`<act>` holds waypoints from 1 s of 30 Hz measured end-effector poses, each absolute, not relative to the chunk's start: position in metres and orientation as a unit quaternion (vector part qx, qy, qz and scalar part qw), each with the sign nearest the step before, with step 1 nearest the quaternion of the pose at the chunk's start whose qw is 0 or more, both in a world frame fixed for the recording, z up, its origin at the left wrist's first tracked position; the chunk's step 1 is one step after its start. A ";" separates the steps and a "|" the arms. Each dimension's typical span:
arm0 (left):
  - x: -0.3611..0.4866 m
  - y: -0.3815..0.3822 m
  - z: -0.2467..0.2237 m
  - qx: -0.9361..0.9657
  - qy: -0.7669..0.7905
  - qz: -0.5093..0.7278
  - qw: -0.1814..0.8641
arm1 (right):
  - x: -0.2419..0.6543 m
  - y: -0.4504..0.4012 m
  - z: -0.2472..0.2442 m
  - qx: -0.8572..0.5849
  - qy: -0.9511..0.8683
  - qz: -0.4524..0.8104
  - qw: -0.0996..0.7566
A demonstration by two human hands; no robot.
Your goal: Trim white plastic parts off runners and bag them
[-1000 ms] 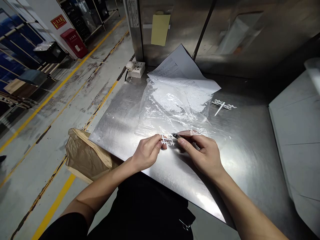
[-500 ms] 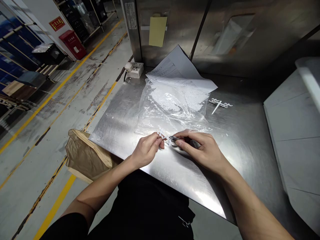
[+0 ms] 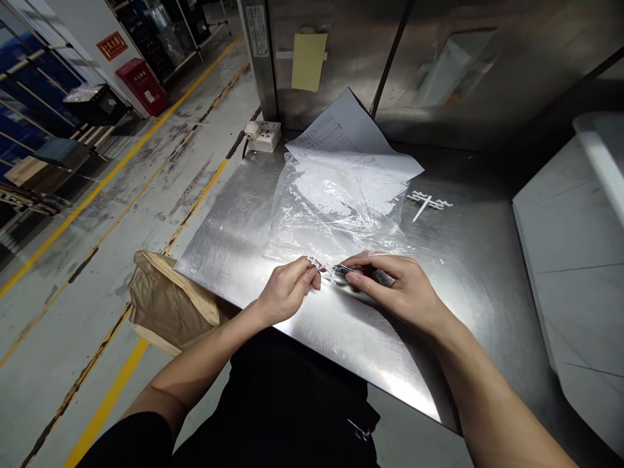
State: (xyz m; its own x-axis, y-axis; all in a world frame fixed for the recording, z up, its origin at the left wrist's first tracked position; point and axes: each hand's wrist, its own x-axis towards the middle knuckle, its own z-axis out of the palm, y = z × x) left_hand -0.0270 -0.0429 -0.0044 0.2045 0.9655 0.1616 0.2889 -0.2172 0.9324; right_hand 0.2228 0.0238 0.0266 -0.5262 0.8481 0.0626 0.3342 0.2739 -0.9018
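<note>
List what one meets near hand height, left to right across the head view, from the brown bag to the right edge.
Brown bag → left hand → white branched piece → small dark tool → right hand → large pale object at the right edge.

PLACE: factory workshop | yellow floor stripes (image 3: pixel 107 402) | pipe-frame storage rack (image 3: pixel 29 60) | red box (image 3: pixel 139 83) | steel workbench (image 3: pixel 229 221)

Against one second earlier, inward of the tabletop's (image 3: pixel 224 234) front edge: white plastic sprue (image 3: pixel 320 263) in left hand (image 3: pixel 286 292) turned aslant; right hand's (image 3: pixel 397 283) small nippers (image 3: pixel 344 268) rotated, metal edge showing.
</note>
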 end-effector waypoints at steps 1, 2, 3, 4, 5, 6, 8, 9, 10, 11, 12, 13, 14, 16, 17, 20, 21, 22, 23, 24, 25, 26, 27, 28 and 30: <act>-0.027 -0.043 -0.005 0.662 0.474 0.417 0.404 | 0.223 0.024 0.027 -0.395 -0.747 0.454 0.282; -0.027 -0.043 -0.005 0.665 0.472 0.417 0.401 | 0.222 0.024 0.027 -0.394 -0.749 0.453 0.281; -0.027 -0.044 -0.006 0.669 0.470 0.416 0.397 | 0.222 0.024 0.026 -0.393 -0.751 0.451 0.280; -0.028 -0.044 -0.007 0.674 0.467 0.415 0.395 | 0.222 0.023 0.026 -0.392 -0.753 0.448 0.279; -0.028 -0.044 -0.008 0.678 0.464 0.413 0.393 | 0.222 0.023 0.026 -0.391 -0.755 0.445 0.280; -0.029 -0.044 -0.009 0.681 0.462 0.411 0.392 | 0.222 0.023 0.026 -0.391 -0.757 0.443 0.280; -0.029 -0.045 -0.010 0.685 0.457 0.407 0.395 | 0.223 0.023 0.027 -0.389 -0.757 0.444 0.281; -0.029 -0.045 -0.010 0.687 0.455 0.406 0.396 | 0.223 0.023 0.027 -0.388 -0.754 0.448 0.282; -0.029 -0.046 -0.009 0.688 0.456 0.404 0.394 | 0.223 0.023 0.027 -0.386 -0.750 0.455 0.284; -0.027 -0.046 -0.008 0.691 0.458 0.400 0.390 | 0.224 0.024 0.027 -0.386 -0.745 0.463 0.285; -0.026 -0.046 -0.006 0.695 0.463 0.395 0.384 | 0.225 0.025 0.027 -0.386 -0.739 0.472 0.285; -0.024 -0.046 -0.003 0.700 0.469 0.389 0.373 | 0.227 0.027 0.026 -0.389 -0.732 0.481 0.284; -0.021 -0.045 0.001 0.707 0.478 0.378 0.358 | 0.229 0.029 0.026 -0.393 -0.726 0.490 0.280; -0.015 -0.041 0.007 0.734 0.495 0.345 0.312 | 0.234 0.034 0.025 -0.403 -0.720 0.498 0.265; -0.012 -0.037 0.010 0.752 0.499 0.324 0.284 | 0.238 0.037 0.025 -0.409 -0.721 0.496 0.257; -0.003 -0.021 0.013 0.805 0.489 0.264 0.206 | 0.247 0.045 0.022 -0.436 -0.728 0.470 0.242; -0.001 -0.015 0.012 0.815 0.485 0.252 0.192 | 0.249 0.047 0.021 -0.448 -0.728 0.459 0.243; 0.001 -0.009 0.011 0.820 0.483 0.244 0.187 | 0.251 0.048 0.019 -0.460 -0.726 0.449 0.246; 0.003 -0.003 0.009 0.822 0.481 0.241 0.186 | 0.252 0.050 0.017 -0.469 -0.723 0.440 0.254; 0.004 0.001 0.007 0.822 0.479 0.243 0.189 | 0.252 0.050 0.016 -0.475 -0.719 0.432 0.265; 0.005 0.005 0.004 0.821 0.476 0.250 0.193 | 0.252 0.051 0.014 -0.479 -0.715 0.426 0.279; 0.005 0.008 0.002 0.818 0.474 0.260 0.198 | 0.251 0.051 0.013 -0.481 -0.710 0.423 0.293; 0.005 0.009 0.000 0.814 0.472 0.273 0.201 | 0.251 0.051 0.012 -0.481 -0.706 0.422 0.305; 0.004 0.010 -0.002 0.809 0.472 0.286 0.203 | 0.250 0.051 0.011 -0.478 -0.703 0.423 0.313; 0.002 0.009 -0.004 0.799 0.474 0.309 0.204 | 0.248 0.050 0.010 -0.466 -0.705 0.429 0.319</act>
State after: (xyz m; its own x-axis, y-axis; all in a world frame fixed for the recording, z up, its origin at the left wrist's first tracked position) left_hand 0.0018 0.0095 -0.0042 0.3597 0.8831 0.3012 0.6307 -0.4680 0.6190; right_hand 0.2477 0.0501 0.0100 -0.3623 0.9306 0.0510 0.3823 0.1983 -0.9025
